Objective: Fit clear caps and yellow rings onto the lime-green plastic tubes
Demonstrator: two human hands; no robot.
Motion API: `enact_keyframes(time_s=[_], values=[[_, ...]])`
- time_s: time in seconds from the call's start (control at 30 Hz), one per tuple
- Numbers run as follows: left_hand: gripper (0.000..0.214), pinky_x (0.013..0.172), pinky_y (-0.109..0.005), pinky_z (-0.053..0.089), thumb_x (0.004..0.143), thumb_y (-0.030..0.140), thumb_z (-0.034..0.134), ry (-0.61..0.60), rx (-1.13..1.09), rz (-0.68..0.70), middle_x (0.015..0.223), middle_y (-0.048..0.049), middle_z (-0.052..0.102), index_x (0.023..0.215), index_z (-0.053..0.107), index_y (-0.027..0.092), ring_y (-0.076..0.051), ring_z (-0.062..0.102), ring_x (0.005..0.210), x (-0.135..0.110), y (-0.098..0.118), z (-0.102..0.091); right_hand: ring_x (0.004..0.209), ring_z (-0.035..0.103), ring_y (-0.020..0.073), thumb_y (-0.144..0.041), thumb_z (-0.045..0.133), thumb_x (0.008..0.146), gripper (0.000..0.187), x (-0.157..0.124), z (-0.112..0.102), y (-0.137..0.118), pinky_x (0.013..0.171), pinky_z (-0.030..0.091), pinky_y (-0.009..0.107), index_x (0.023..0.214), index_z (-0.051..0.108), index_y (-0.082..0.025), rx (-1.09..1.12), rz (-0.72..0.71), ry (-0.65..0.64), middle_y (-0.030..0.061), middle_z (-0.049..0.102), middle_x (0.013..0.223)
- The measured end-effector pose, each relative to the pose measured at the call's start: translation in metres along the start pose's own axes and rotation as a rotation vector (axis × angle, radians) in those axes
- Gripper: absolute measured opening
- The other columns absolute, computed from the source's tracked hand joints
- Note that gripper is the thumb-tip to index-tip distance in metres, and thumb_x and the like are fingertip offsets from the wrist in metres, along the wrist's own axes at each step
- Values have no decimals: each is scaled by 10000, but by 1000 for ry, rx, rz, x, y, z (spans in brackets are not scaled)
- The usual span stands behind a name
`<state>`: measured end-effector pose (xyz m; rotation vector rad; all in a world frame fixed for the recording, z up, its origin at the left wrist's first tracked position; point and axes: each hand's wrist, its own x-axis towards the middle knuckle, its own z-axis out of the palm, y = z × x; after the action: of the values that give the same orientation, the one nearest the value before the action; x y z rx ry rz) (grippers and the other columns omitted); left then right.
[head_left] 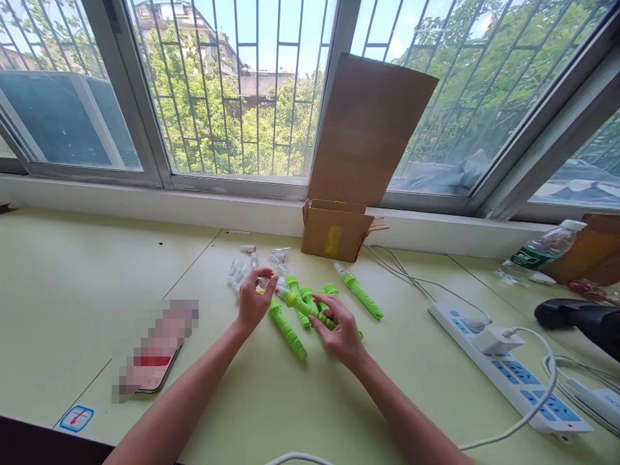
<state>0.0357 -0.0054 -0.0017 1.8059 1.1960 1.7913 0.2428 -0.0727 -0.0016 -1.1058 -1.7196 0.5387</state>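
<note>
My left hand (252,302) pinches a small clear plastic piece (265,283) between thumb and fingers, at the upper end of a bright green ribbed plastic tube (296,301). Around the lower part of that tube, the fingers of my right hand (343,328) are closed. Whether the clear piece and the tube are joined, I cannot tell. A similar green tube (289,332) lies just below my hands, and several more are partly hidden behind them. Clear plastic caps (237,271) lie loosely beyond my left hand. Apart to the right rests a green tube with a whitish tip (361,294).
An open cardboard box (334,234) stands against the window ledge. A phone with a blurred screen (159,352) lies at left. To the right are a power strip (508,368) with cables, a water bottle (540,252) and a black object (576,323).
</note>
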Motion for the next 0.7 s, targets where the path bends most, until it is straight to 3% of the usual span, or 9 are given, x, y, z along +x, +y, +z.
enact_keyframes(time_s=[0.1, 0.2, 0.37, 0.57, 0.7], values=[[232, 622, -264, 528, 805, 376, 657, 23, -88, -117, 778, -22, 636, 922, 601, 184, -153, 635, 720, 2, 1, 0, 761, 661, 213, -365, 724, 741, 474, 2, 3, 0, 640, 572, 380, 1179, 593, -242, 273, 229, 11, 93, 589, 1141], [241, 527, -227, 483, 836, 415, 609, 19, -145, -191, 672, 2, 593, 876, 587, 179, -130, 591, 608, 2, 6, 0, 632, 659, 170, -391, 752, 711, 494, 5, 2, -4, 612, 582, 382, 1146, 601, -214, 512, 383, 39, 87, 580, 1140], [264, 474, -207, 405, 892, 430, 514, -61, -141, -182, 547, 36, 514, 817, 562, 181, -103, 497, 490, -4, 10, 3, 684, 655, 174, -376, 651, 788, 312, 7, -7, -6, 618, 582, 352, 1030, 641, -179, 674, 382, 148, 74, 601, 1052], [290, 455, -202, 373, 884, 443, 510, -32, -168, -231, 538, 39, 495, 795, 570, 173, -98, 472, 471, -4, 10, 2, 680, 659, 196, -307, 578, 766, 267, 5, -8, -3, 581, 575, 368, 1005, 617, -196, 809, 359, -4, 59, 592, 1023], [297, 449, -200, 369, 881, 439, 512, -32, -182, -237, 541, 36, 500, 774, 576, 169, -95, 469, 465, -3, 11, 1, 693, 654, 201, -313, 567, 775, 266, 6, -7, -3, 598, 579, 387, 1013, 591, -195, 784, 389, -22, 49, 583, 953]])
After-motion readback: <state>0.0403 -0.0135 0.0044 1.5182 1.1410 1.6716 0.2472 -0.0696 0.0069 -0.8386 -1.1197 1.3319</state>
